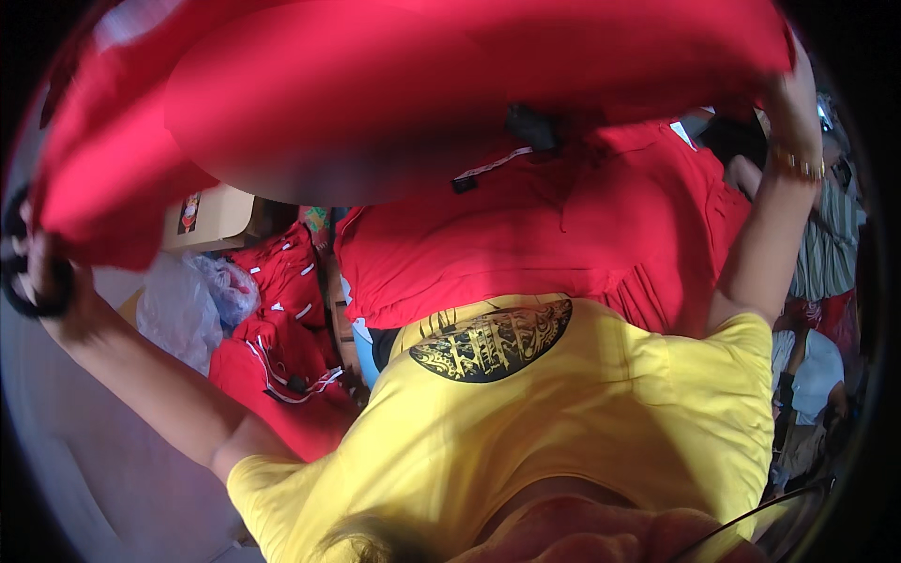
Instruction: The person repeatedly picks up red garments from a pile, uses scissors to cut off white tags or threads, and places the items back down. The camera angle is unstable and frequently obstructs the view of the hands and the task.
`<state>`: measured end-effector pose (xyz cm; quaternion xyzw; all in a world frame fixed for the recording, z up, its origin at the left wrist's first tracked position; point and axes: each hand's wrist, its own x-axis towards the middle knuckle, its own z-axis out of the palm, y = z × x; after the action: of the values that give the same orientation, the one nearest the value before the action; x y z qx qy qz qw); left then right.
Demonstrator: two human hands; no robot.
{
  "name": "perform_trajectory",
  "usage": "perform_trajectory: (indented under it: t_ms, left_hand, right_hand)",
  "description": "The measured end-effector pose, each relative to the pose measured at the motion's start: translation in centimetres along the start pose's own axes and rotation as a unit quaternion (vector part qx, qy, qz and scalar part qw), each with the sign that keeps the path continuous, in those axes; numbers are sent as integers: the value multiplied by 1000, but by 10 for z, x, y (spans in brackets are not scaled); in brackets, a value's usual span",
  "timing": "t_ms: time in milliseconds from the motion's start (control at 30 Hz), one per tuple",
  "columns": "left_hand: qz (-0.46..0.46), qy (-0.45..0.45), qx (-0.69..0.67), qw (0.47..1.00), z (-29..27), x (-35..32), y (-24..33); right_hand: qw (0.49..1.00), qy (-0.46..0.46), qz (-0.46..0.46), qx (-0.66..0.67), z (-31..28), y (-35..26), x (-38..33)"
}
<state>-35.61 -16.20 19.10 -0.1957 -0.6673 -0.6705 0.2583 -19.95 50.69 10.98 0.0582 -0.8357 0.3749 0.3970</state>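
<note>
A large red cloth (328, 94), blurred by motion, is stretched up across the top of the view between my raised hands. My left hand (42, 267), with a black band about it, grips its lower corner at the far left. At the upper right, my right hand (793, 103) has closed on the other end, a bracelet on its wrist. Below the raised cloth, in front of my body, lies a red garment (526, 235) with a narrow white strip and a small dark tag on it. A dark piece (530, 127), too unclear to name, shows just under the cloth.
To the left are piled red garments (282, 375) with white cords or strips, clear plastic bags (183, 305) and a cardboard box (211, 220). At the right edge, other people are close by, one in a light top (817, 371).
</note>
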Motion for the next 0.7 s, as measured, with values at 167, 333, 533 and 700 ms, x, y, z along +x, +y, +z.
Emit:
perform_trajectory:
  t_ms: [167, 333, 533, 700]
  left_hand:
    - [-124, -25, 141, 982, -49, -135, -17]
    - [-82, -56, 191, 977, 37, -216, -22]
    - [-123, -265, 431, 854, 137, -192, -110]
    - [-266, -313, 431, 804, 167, -303, -198]
  right_hand:
    - [973, -210, 48, 78, -43, 30, -101]
    - [923, -339, 141, 116, -9, 7, -126]
    - [908, -307, -13, -285, 79, 52, -147]
    - [821, -493, 38, -285, 175, 60, -229]
